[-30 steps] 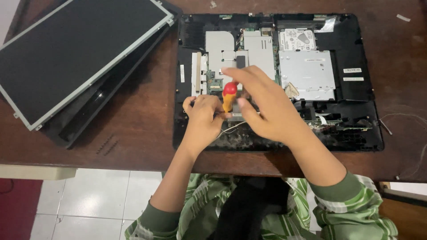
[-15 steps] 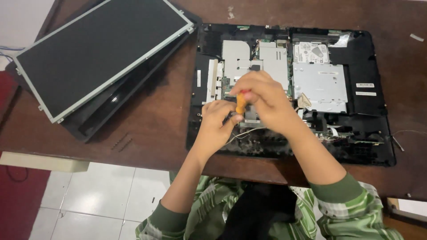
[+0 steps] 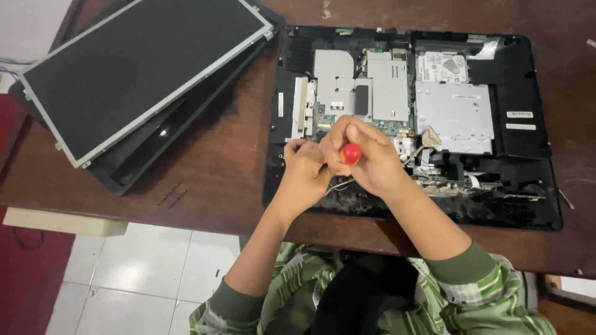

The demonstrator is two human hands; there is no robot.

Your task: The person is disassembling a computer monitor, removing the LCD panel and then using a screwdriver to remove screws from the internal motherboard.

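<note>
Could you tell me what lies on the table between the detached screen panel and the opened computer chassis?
In the head view, only a bare strip of the brown wooden table lies between the screen panel and the chassis; nothing rests there.

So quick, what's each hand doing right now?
Left hand: fingers curled, resting on the opened computer; holding anything cannot be told.
Right hand: closed on a red-capped screwdriver.

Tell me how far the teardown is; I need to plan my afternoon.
Done: the screen panel lies off to the side, and the chassis is open. In hand: the right hand grips a screwdriver while the left hand steadies beside it. Left: the shields and drive remain mounted.
</note>
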